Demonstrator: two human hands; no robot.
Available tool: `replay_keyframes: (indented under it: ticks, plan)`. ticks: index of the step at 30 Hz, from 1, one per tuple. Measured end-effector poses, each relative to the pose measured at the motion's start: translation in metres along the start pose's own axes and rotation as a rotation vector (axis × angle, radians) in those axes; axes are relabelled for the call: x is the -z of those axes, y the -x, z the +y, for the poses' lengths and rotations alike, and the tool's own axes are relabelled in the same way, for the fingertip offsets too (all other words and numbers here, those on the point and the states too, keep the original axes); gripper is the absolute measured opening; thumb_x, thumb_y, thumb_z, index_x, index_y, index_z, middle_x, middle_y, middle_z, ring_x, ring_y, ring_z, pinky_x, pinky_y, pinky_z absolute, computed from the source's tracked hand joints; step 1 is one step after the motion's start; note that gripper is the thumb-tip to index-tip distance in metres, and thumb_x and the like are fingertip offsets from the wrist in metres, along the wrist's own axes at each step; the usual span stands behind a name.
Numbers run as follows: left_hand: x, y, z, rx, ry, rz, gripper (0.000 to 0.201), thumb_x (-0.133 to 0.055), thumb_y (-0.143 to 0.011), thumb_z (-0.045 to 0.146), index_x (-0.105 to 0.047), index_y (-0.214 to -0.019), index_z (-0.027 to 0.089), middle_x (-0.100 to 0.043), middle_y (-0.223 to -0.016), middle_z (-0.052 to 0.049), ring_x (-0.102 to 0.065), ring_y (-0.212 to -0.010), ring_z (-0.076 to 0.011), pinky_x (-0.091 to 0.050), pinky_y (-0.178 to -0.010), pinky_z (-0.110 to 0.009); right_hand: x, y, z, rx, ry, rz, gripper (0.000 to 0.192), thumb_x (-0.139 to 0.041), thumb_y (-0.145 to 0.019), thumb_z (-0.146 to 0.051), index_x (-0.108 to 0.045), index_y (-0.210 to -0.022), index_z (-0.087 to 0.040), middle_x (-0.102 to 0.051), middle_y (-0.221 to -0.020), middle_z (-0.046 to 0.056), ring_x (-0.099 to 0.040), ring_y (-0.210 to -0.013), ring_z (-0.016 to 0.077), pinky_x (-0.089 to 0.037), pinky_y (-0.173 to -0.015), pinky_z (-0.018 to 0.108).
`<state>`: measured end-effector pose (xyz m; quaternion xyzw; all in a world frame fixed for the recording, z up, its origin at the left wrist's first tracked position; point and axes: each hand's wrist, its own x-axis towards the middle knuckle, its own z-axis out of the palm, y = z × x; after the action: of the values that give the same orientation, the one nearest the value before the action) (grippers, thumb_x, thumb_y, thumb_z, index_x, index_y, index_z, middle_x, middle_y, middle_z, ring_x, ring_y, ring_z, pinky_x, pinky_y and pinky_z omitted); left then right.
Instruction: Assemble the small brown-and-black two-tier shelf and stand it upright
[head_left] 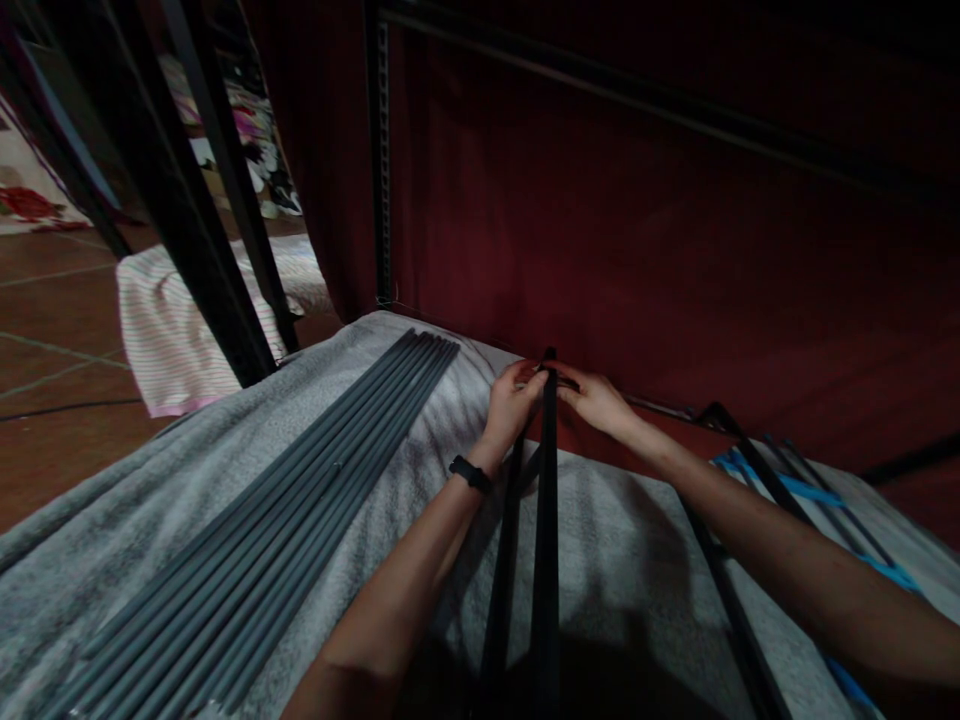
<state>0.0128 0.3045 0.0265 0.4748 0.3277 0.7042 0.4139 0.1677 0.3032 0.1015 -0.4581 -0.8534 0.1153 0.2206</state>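
Observation:
Both my hands meet at the far end of a long black bar (546, 520) that runs away from me down the middle of the view. My left hand (516, 398), below a wrist with a black band (471, 474), pinches the bar's end from the left. From the right, my right hand (596, 400) has its fingers closed at the same end; a small dark part shows by its fingertips, too dim to name. A second black bar (506, 570) lies just left of the first. To the left, several grey rods (300, 500) lie side by side on a grey blanket (420, 480).
A dark red cloth (615, 220) hangs behind a black metal frame (379, 160). On the right, rods with blue strips (810, 490) lie near another black bar (739, 610). Black posts (172, 200) rise at the left, near a striped cloth (165, 330) above the tiled floor (52, 350).

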Motion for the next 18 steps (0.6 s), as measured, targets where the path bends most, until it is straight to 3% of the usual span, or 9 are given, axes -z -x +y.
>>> replay_keyframes:
  ticks: [4,10,12,15,18]
  plan:
    - [0.003,0.0,-0.007,0.0,-0.071,-0.041,0.013,-0.064,-0.086,0.026,-0.072,-0.083,0.017,-0.071,-0.081,-0.005,-0.065,-0.079,-0.0177,-0.052,-0.077,-0.028,0.001,0.001,-0.001,-0.014,-0.003,-0.002,0.046,-0.055,-0.092,-0.025,-0.059,-0.137,-0.032,-0.068,-0.131,0.002,-0.064,-0.12,0.0226,-0.05,-0.105,0.042]
    - [0.002,0.003,0.002,-0.132,-0.109,-0.055,0.016,-0.061,-0.088,0.021,-0.075,-0.095,0.02,-0.073,-0.1,-0.008,-0.066,-0.097,-0.0189,-0.049,-0.093,-0.031,0.0,0.0,-0.001,-0.013,0.014,0.012,0.047,-0.056,-0.091,-0.023,-0.059,-0.137,-0.032,-0.068,-0.131,0.002,-0.064,-0.122,0.0235,-0.049,-0.106,0.043]
    - [-0.001,0.003,0.001,-0.072,-0.043,-0.032,0.015,-0.063,-0.087,0.026,-0.073,-0.095,0.018,-0.073,-0.098,-0.008,-0.066,-0.092,-0.0186,-0.051,-0.087,-0.03,0.0,0.0,0.0,-0.01,0.009,0.012,0.047,-0.056,-0.091,-0.023,-0.058,-0.138,-0.032,-0.067,-0.132,0.002,-0.064,-0.121,0.0238,-0.049,-0.106,0.043]
    - [-0.002,0.001,-0.007,0.067,0.026,-0.032,0.016,-0.066,-0.086,0.032,-0.069,-0.085,0.017,-0.068,-0.078,-0.004,-0.063,-0.071,-0.0156,-0.05,-0.068,-0.026,0.0,0.0,0.0,-0.006,-0.004,-0.003,0.047,-0.056,-0.092,-0.025,-0.057,-0.139,-0.029,-0.067,-0.133,0.004,-0.064,-0.121,0.0247,-0.05,-0.105,0.042]
    - [0.001,0.0,-0.011,0.049,-0.006,-0.044,0.014,-0.063,-0.086,0.028,-0.069,-0.08,0.017,-0.066,-0.073,-0.002,-0.06,-0.068,-0.0147,-0.049,-0.066,-0.025,0.001,0.0,0.0,-0.012,-0.003,-0.017,0.047,-0.055,-0.093,-0.026,-0.056,-0.14,-0.029,-0.067,-0.133,0.004,-0.063,-0.123,0.0245,-0.049,-0.105,0.042]
